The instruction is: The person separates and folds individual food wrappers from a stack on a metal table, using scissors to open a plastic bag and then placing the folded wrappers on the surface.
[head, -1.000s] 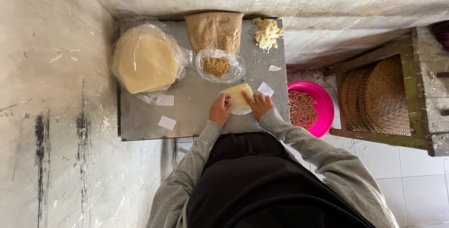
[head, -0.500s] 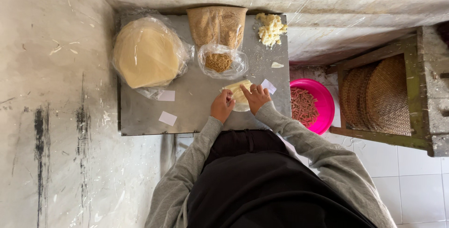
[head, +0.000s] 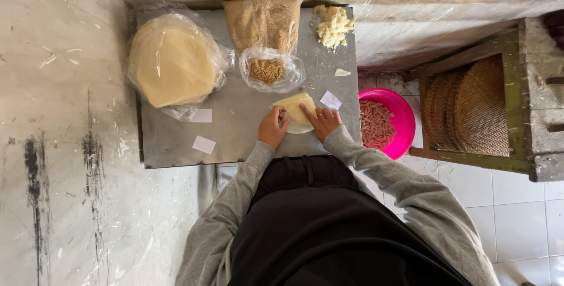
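A pale yellow round wrapper, partly folded, lies on the grey metal board near its front edge. My left hand presses on the wrapper's left side with bent fingers. My right hand rests on its right side, index finger stretched across the folded sheet. Both arms wear grey sleeves.
A stack of round wrappers in clear plastic sits at the back left. A brown bag and a small clear bag of crumbs stand behind the wrapper. A crumbly yellow pile, white paper squares, a pink bowl and woven trays are around.
My hands stay on the wrapper, shifting slightly as they fold it; the right index finger now lies further across the sheet. Nothing else has moved.
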